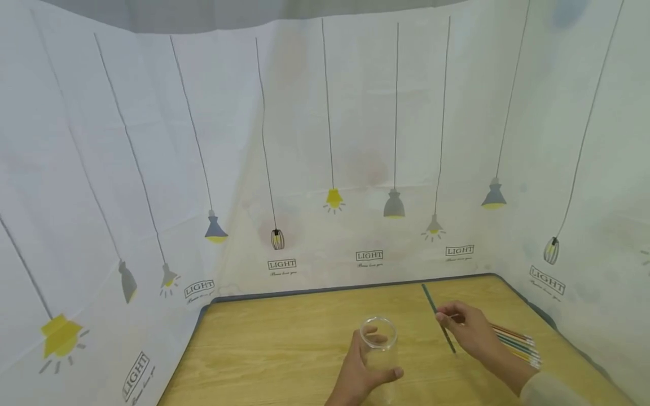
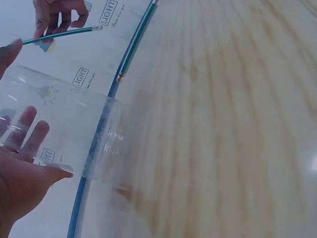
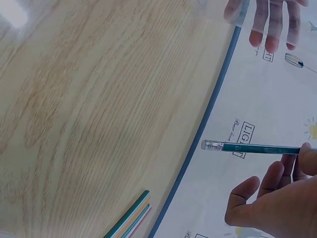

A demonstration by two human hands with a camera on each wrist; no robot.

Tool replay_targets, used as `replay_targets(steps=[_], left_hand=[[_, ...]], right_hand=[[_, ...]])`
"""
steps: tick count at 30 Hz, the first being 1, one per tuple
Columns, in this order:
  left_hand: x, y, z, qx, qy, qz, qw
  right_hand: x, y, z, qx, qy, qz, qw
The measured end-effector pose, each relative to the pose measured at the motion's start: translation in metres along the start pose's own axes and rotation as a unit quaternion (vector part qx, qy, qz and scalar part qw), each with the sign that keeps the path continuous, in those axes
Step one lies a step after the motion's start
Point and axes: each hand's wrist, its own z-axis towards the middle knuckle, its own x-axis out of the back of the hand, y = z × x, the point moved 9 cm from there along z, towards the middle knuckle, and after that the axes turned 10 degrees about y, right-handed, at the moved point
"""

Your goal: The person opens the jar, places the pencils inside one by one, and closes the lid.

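My left hand (image 1: pixel 355 366) grips a clear, see-through cup (image 1: pixel 381 355) around its side, its round rim facing up. In the left wrist view the cup (image 2: pixel 69 114) looks empty, with fingers showing through its wall. To the right of it, my right hand (image 1: pixel 469 330) pinches a green pencil (image 1: pixel 430 299) between thumb and fingertips, above the table. The right wrist view shows the pencil (image 3: pixel 262 148) with its metal band and eraser end sticking out from the fingers. The pencil is apart from the cup.
Several pencils (image 1: pixel 518 344) in mixed colours lie side by side on the wooden table (image 1: pixel 274 338), partly hidden behind my right wrist. A white cloth (image 1: pixel 355 141) printed with hanging lamps walls the table at the back and both sides. Dark edging (image 1: pixel 315 291) runs along the table's back.
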Motion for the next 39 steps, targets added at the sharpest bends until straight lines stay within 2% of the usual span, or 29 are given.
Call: replay_targets(steps=[5,10,19,23,27,33,39], left_hand=[[-0.004,0.000,0.002,0.006,-0.010,-0.023,0.9997],[-0.005,-0.002,0.003,0.004,-0.006,-0.006,1.0000],[-0.006,0.008,0.005,-0.030,-0.011,-0.012,0.9994],[-0.007,0.008,0.007,-0.036,-0.012,-0.001,0.9993],[-0.007,0.007,0.007,-0.041,0.001,0.015,0.9990],[-0.007,0.006,0.006,-0.032,0.011,0.020,0.9992],[-0.006,0.007,0.007,-0.030,0.020,0.023,0.9991]], right_hand=[[-0.004,0.002,-0.002,-0.027,-0.008,0.023,0.999],[-0.005,0.003,-0.002,-0.036,-0.008,0.030,0.999],[-0.010,-0.008,-0.003,-0.042,-0.010,0.039,0.998],[-0.011,-0.013,-0.004,-0.048,-0.011,0.051,0.997],[-0.010,-0.017,-0.002,-0.056,-0.003,0.069,0.996],[-0.006,-0.035,0.004,-0.054,0.007,0.109,0.993],[-0.003,-0.061,0.005,-0.052,0.003,0.167,0.985]])
